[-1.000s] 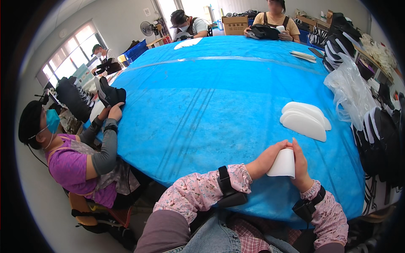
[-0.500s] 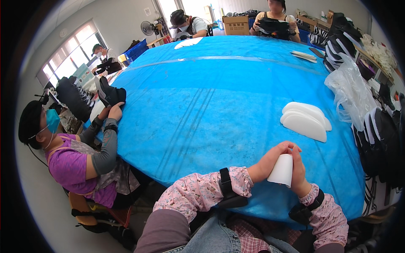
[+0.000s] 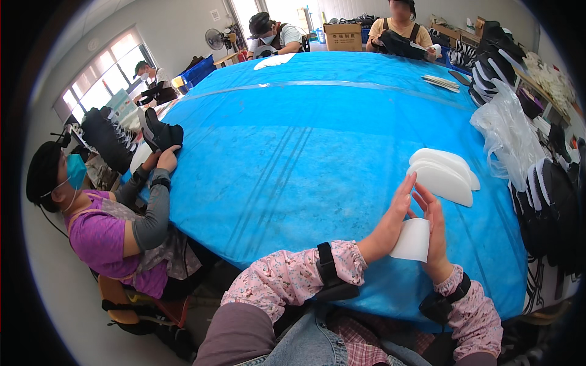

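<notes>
Between my two palms a curved white piece (image 3: 411, 241), probably a shoe liner, is held just above the near right part of the blue-covered table. My left hand (image 3: 389, 224) presses it from the left with fingers stretched out. My right hand (image 3: 437, 235) presses from the right, its fingers long and slightly bent. The piece bows outward toward me, and its far side is hidden by my hands. Just beyond my fingertips lies a small fanned stack of similar white half-oval pieces (image 3: 442, 175).
The blue table cover (image 3: 274, 152) spreads ahead. A clear plastic bag (image 3: 503, 131) and black-and-white shoes (image 3: 540, 204) line the right edge. At left a co-worker (image 3: 116, 226) handles a black shoe (image 3: 162, 131). Other people sit at the far side near a cardboard box (image 3: 343, 38).
My fingers have straightened and now point away, where they were folded over the white piece. The piece looks less tightly curled. The far-right co-worker has lowered the black item.
</notes>
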`<state>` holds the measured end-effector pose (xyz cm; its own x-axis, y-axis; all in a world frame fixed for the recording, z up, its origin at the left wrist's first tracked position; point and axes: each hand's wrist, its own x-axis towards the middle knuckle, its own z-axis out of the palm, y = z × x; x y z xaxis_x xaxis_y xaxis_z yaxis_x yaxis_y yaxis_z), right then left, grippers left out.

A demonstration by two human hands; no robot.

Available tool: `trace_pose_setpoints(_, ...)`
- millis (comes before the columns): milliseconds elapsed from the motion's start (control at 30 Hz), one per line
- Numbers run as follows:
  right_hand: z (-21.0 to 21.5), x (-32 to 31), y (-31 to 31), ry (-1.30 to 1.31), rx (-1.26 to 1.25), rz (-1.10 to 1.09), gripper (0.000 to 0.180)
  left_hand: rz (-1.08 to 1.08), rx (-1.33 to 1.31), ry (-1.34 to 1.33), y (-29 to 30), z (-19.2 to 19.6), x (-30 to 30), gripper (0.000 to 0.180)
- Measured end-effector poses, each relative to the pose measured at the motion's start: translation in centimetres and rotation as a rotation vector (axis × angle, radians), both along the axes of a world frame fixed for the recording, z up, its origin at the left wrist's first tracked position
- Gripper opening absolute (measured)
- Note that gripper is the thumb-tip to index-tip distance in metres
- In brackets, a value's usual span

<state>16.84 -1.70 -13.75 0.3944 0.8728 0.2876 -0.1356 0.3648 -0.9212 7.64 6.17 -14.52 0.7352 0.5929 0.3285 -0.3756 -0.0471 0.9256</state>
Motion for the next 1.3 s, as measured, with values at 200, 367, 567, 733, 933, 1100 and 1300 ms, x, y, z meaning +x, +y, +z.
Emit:
trace_pose_setpoints(200, -0.1, -0.2, 0.1, 0.089, 0.022, 0.040, 0.060, -0.054, 0.202, 0.045, -0.8, 1.2, -0.4, 0.061)
trace_pose_setpoints(367, -0.1, 0.9, -0.1, 0.006, -0.011, 0.233, 0.060, -0.339, 0.063, -0.002, -0.8, 0.9, -0.3, 0.060)
trace_pose_setpoints(567, 1.1, 0.6, -0.4, -0.057, -0.115, 0.346, 0.063, -0.417, -0.171, 0.069, -0.3, 0.3, -0.2, 0.052)
trace_pose_setpoints(733, 0.0, 1.0, -0.4, 0.184, -0.266, 0.193, 0.061, -0.460, -0.141, 0.092, -0.3, 0.8, 0.1, 0.046)
trace_pose_setpoints(933, 1.5, -0.8, -0.5, 0.277, -0.255, 0.227, 0.060, -0.400, -0.294, -0.030, -1.4, 0.3, 0.1, 0.048)
trace_pose_setpoints(1100, 1.0, -3.0, -0.4, 0.172, -0.013, 0.034, 0.057, -0.261, -0.446, -0.109, -3.3, 0.0, -0.1, 0.053)
trace_pose_setpoints(1300, -0.4, -3.3, -0.3, -0.307, 0.111, -0.175, 0.056, -0.255, -0.383, -0.169, -3.3, -0.5, -0.3, 0.055)
